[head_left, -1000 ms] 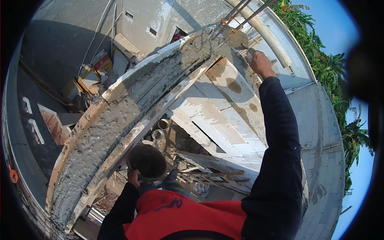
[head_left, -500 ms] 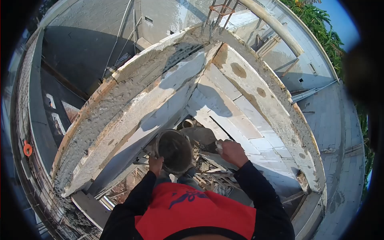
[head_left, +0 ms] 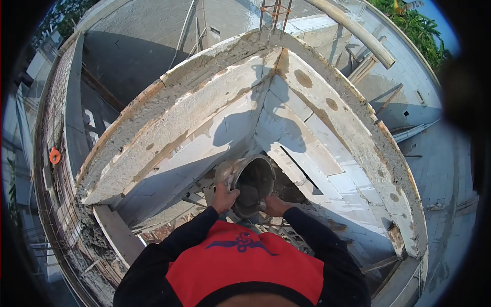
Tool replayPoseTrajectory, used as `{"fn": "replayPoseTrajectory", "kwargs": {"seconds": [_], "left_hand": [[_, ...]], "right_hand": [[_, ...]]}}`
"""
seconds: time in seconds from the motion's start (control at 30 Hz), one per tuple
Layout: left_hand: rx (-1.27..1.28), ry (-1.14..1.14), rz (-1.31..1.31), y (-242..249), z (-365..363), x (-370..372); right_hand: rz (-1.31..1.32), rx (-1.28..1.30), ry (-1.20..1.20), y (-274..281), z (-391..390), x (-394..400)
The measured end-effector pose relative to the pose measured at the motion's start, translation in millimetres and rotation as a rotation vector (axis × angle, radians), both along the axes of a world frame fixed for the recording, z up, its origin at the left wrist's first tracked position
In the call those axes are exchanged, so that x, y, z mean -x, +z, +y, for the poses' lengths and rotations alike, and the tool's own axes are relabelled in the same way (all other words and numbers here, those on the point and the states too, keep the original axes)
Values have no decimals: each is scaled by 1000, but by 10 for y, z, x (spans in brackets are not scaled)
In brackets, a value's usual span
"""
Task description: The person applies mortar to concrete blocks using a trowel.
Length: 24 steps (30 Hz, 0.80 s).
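A mortar-smeared bucket (head_left: 257,171) is held in front of my red and black top, its mouth tilted up toward me. My left hand (head_left: 224,197) is closed on the bucket's left side near the rim. At the lower right of the rim, my right hand (head_left: 276,205) is closed around the handle of a trowel. The trowel blade (head_left: 249,195) reaches inside the bucket, where it is dark and the amount of mortar is hard to make out. Ahead of both hands, two light block walls meet in a corner, with wet mortar (head_left: 153,108) along the left wall's top.
Steel rebar (head_left: 276,18) stands up at the corner. A wooden pole (head_left: 353,29) slants behind the right wall. A plank (head_left: 115,233) lies at lower left, near an orange object (head_left: 54,155) on the outer ledge. Boards and debris lie far below.
The bucket has shifted right, and its mouth has turned. The trowel, held out beside the bucket before, has come left with my right hand into it. The view has shifted slightly.
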<state>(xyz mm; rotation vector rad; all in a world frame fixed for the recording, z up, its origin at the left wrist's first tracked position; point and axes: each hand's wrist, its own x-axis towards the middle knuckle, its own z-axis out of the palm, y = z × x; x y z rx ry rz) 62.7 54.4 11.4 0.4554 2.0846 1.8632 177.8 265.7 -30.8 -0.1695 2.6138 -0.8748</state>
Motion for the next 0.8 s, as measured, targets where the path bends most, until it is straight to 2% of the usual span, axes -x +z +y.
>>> {"fn": "replayPoseTrajectory", "kwargs": {"seconds": [0.03,0.07,0.13,0.17,0.27,0.3,0.33,0.37,0.43,0.47,0.53,0.6,0.63,0.67,0.7,0.77,0.8], "left_hand": [[30,-54,-236,222,-54,-2],[23,-31,-243,364,-112,14],[62,-96,-259,513,-193,55],[-11,-71,-267,514,-245,67],[-16,63,-366,317,-400,220],[-21,41,-365,418,-429,286],[-27,44,-366,524,-420,323],[-163,130,-450,615,-386,325],[-378,256,-595,512,-367,371],[-384,252,-598,503,-376,392],[-469,336,-698,491,-378,441],[-492,360,-722,431,-370,479],[-509,392,-743,400,-360,492],[-527,392,-745,377,-348,513],[-541,392,-710,352,-328,525],[-564,416,-688,327,-297,522],[-498,429,-635,335,-292,541]], "right_hand": [[50,122,-39,-12,-104,-40],[42,119,-15,-10,-157,-71],[-135,266,-136,429,-263,-25],[-38,293,-143,340,-258,-58],[-22,312,-95,469,-109,25],[-21,310,-89,685,-89,94],[-162,354,-156,1044,-62,170],[-308,392,-225,1282,3,239],[-108,268,-102,1426,224,384],[-288,336,-223,1826,218,466],[-273,364,-316,2325,292,622],[-98,234,-186,2664,493,849],[-19,243,-259,2885,483,951],[56,154,-233,3145,478,1114],[193,107,-270,3314,474,1256],[526,-111,-177,3518,478,1665],[673,-232,-115,3584,446,1893]]}}
